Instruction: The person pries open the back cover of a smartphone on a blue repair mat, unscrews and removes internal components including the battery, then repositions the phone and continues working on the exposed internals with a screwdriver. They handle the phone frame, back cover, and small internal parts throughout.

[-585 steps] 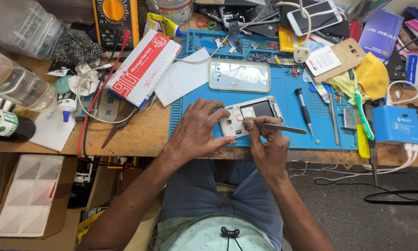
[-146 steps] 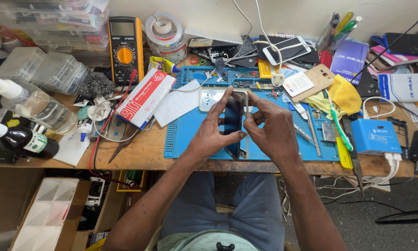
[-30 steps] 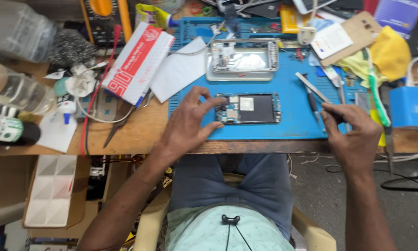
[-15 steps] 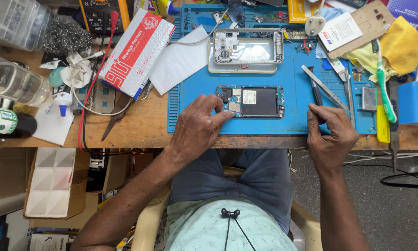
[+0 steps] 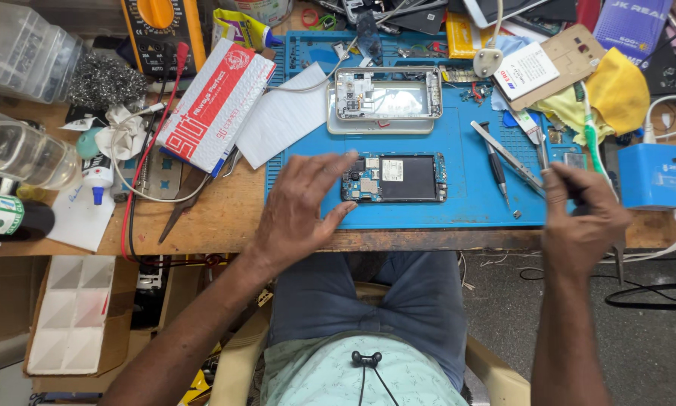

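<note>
Resting flat on the blue mat, the left hand has fingers spread, touching the opened phone's left end. Off right, the right hand pinches a thin dark tool. Farther back sits the phone frame.

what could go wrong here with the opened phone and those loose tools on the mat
1. The opened phone lies with its circuit board bare, and the left hand rests right at its end, so fingers may smudge or knock small parts.
2. The screwdriver and tweezers lie loose beside the right hand; a sweep might send them off the blue mat.
3. The phone sits near the table edge and may slide off.
</note>
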